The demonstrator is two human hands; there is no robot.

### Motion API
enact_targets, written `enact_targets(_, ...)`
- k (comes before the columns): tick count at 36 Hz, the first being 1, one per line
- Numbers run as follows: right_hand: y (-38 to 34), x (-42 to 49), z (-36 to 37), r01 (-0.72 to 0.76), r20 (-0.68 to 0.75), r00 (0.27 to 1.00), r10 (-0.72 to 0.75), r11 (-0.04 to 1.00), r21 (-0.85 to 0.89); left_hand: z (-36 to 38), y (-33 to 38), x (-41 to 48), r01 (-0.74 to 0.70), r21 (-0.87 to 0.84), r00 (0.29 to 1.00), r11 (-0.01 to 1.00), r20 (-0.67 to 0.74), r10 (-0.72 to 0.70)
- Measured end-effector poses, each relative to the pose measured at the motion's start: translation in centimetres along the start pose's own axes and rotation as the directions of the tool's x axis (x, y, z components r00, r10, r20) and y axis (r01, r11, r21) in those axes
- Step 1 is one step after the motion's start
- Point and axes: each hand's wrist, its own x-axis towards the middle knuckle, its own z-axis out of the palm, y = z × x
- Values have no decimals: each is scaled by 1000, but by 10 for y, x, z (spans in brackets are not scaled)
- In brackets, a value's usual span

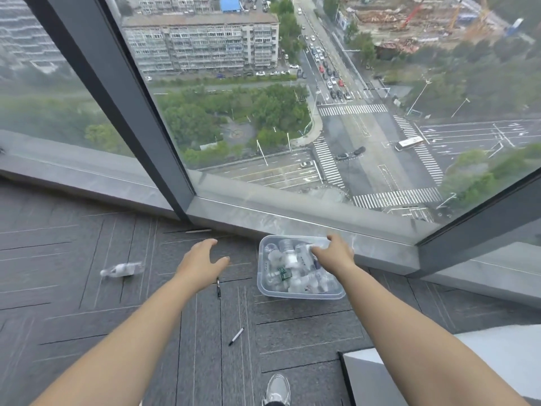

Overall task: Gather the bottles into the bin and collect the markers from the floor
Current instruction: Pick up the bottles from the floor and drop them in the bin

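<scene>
Window (292, 98): glass panes are meeting at a corner behind a dark frame, looking down on a street crossing far below.
Floor (87, 303): grey carpet tiles are running up to the stone sill (292, 227) under the glass.
Bin (301, 295): a clear plastic tub is sitting on the floor against the sill, crowded with clear bottles lying at mixed angles.
Right hand (335, 254): it is reaching over the far right part of the bin, fingers curled around a clear bottle (314, 247) at the rim.
Left hand (202, 263): it is hovering above the floor left of the bin, fingers spread, grasping nothing.
Loose bottle (121, 270): a clear bottle is lying on its side on the carpet, well left of the bin, blurred.
Shoe (276, 389): a pale sneaker is showing at the bottom edge.
Near marker (236, 336): a white marker with a dark cap is lying tilted on the carpet, below the bin.
Dark marker (218, 288): it is lying partly under the left wrist, just left of the bin.
Far marker (198, 230): a pale one is lying along the sill's base.
</scene>
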Motion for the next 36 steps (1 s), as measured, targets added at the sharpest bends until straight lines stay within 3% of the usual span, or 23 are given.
enact_targets(7,-47,-27,40,14,38,999,-12,999,-48,-43,-67,-30,62,-87,995,994,-70,-68)
enact_targets(14,-118,-83,135,157,167,976,-137,981,-111,-89,-187,-86,183,-181,967,966,-143,-210)
enact_targets(24,-218,-184,303,442,401,859,-319,857,-265,-129,-357,-167,378,-307,863,873,-226,-453)
enact_targets(36,-300,-194,425,653,565,721,-401,665,-362,-145,-445,-153,440,-421,762,793,-292,-578)
